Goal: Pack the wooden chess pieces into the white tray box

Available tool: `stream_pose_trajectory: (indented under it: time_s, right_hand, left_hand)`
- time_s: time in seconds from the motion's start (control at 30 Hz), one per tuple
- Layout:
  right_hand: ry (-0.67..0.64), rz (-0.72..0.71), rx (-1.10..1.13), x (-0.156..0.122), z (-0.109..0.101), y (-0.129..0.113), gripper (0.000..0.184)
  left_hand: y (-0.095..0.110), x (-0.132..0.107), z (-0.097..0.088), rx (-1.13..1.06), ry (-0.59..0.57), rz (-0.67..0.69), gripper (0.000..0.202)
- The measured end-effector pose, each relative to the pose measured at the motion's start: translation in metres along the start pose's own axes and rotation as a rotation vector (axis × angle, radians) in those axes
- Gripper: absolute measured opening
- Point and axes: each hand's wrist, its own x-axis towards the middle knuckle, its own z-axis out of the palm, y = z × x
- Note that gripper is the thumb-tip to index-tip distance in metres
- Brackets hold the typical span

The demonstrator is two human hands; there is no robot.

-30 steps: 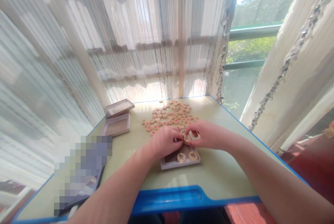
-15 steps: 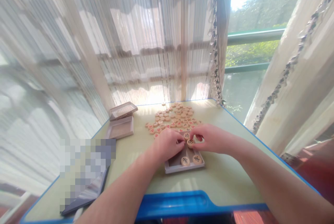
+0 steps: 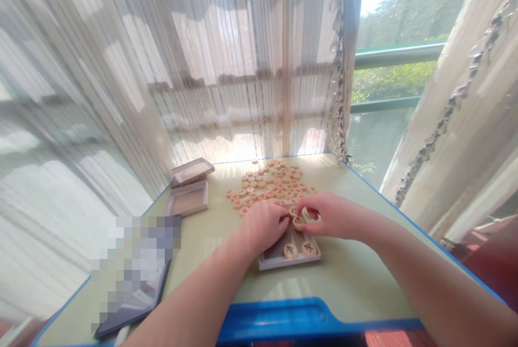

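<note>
A shallow grey box tray (image 3: 289, 265) lies on the table near me. Two round wooden Chinese chess pieces with black characters, a left one (image 3: 290, 251) and a right one (image 3: 309, 248), rest at its near edge. My right hand (image 3: 334, 216) reaches over the tray's right side, thumb and index finger curled around a black-marked Chinese chess piece (image 3: 298, 222). Another piece (image 3: 293, 211) sits just behind it, partly covered. Across the tray's left side, my left hand (image 3: 265, 228) has its fingers drawn together beside these pieces; what they hold, if anything, is hidden.
Beyond the tray spread many loose Chinese chess pieces (image 3: 259, 184), red-marked ones in front. Two shallow boxes, one flat (image 3: 186, 211) and one tilted behind (image 3: 193, 170), stand at the left. A dark tablet-like device (image 3: 129, 314), partly blurred, lies front left. A blue ledge (image 3: 279, 314) edges the table.
The view has shifted slightly, so everything sits a little to the right. Both hands stay at the same spot over the tray, with only slight finger movement.
</note>
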Motion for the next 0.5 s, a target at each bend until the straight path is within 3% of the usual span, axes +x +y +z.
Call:
stream_pose_trajectory:
  time_s: [0.23, 0.5]
  right_hand:
    - [-0.011, -0.032, -0.006, 0.0003, -0.0015, -0.0025, 0.020]
    - [-0.013, -0.028, 0.028, 0.0000, 0.0004, -0.0019, 0.016]
  left_hand:
    - [0.0029, -0.0001, -0.0017, 0.048, -0.011, -0.007, 0.027]
    - [0.0026, 0.0003, -0.0009, 0.041, 0.006, -0.009, 0.029]
